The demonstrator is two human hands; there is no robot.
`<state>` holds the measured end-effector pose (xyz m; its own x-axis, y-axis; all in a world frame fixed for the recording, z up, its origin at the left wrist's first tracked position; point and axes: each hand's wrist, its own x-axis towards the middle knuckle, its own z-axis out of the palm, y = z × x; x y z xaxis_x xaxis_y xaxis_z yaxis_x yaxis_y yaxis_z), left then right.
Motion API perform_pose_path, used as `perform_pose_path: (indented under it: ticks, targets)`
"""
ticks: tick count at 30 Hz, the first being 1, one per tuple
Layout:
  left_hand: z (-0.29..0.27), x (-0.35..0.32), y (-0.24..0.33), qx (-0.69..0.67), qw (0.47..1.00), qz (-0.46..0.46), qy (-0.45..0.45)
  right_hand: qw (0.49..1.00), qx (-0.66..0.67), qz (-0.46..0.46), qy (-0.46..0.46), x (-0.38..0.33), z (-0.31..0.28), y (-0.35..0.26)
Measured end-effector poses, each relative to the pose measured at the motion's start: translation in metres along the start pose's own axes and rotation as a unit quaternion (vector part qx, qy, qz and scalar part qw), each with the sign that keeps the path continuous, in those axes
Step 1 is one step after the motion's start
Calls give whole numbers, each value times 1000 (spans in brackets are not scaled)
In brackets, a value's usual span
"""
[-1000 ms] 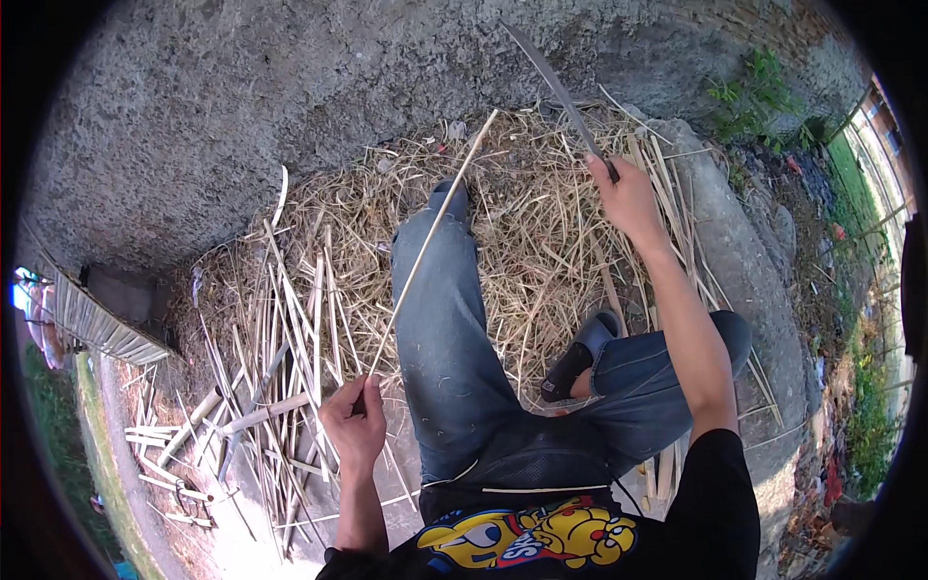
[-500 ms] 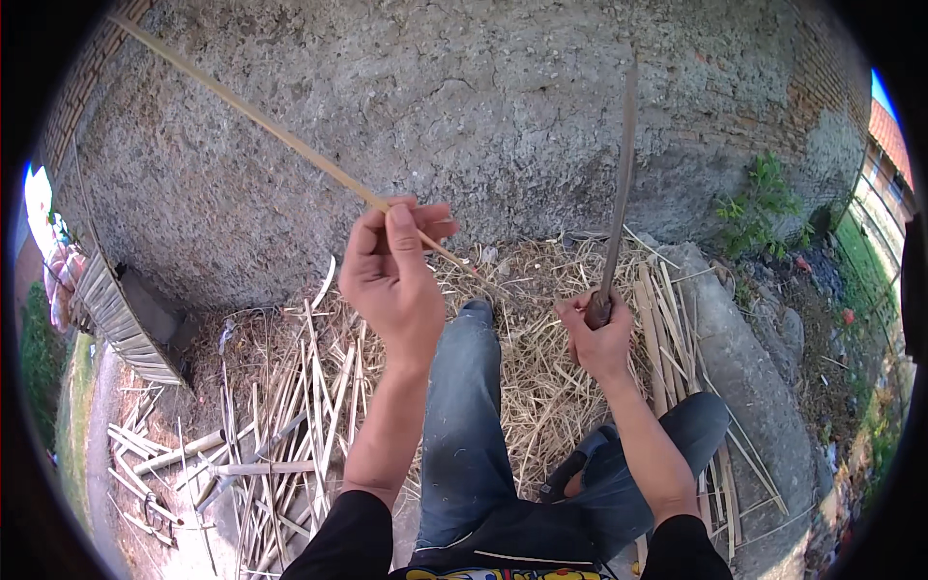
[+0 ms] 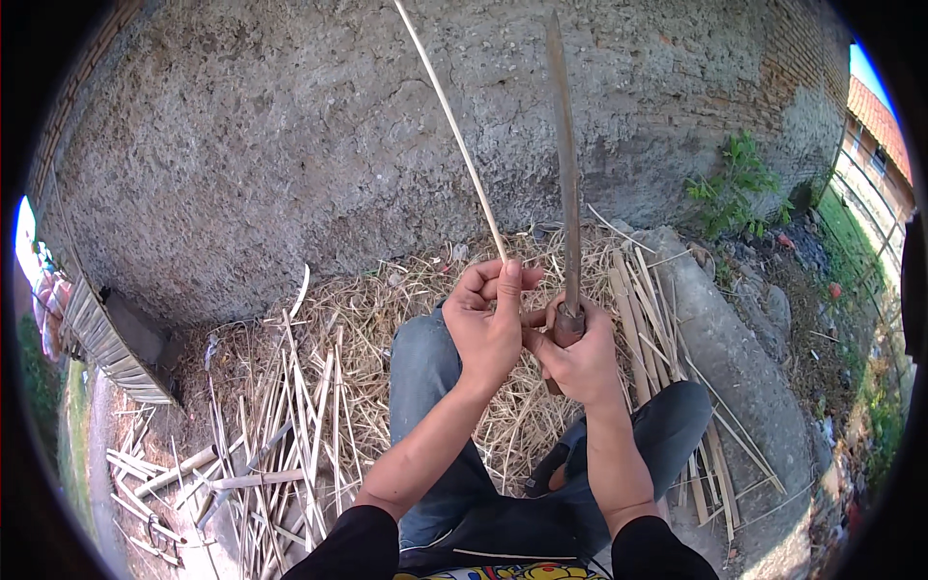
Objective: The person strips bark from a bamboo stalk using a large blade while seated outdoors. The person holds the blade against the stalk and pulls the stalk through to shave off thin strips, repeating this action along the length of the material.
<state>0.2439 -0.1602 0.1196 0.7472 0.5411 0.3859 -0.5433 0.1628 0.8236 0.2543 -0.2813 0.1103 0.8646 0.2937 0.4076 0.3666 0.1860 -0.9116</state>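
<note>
- Left hand (image 3: 486,324) pinches a thin pale strip (image 3: 452,126) that slants toward the far left.
- Right hand (image 3: 586,360), just beside it, grips a long knife (image 3: 566,155) by its handle, blade pointing far.
- Split sticks (image 3: 303,416) lie piled at left.

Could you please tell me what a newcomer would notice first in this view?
Probably the long knife, which the right hand holds by its handle near the middle, the blade pointing up the picture. Left of it, the left hand pinches a thin pale strip that runs to the top edge. Next, the eye may fall on the loose sticks at lower left.
</note>
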Motion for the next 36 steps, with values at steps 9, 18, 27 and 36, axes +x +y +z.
perform_pose_path:
  ticks: [9,18,27,36]
  targets:
    - [-15,72,41,117,991,48,-39,981,125,116,-88,-7,-2,15]
    - [-27,176,127,118,976,176,-47,972,121,127,-153,-8,-2,22]
    - [-49,136,127,154,968,180,-86,973,33,166,-155,-2,4,59]
    - [-94,81,68,179,974,90,-106,970,-15,198,-139,10,6,67]
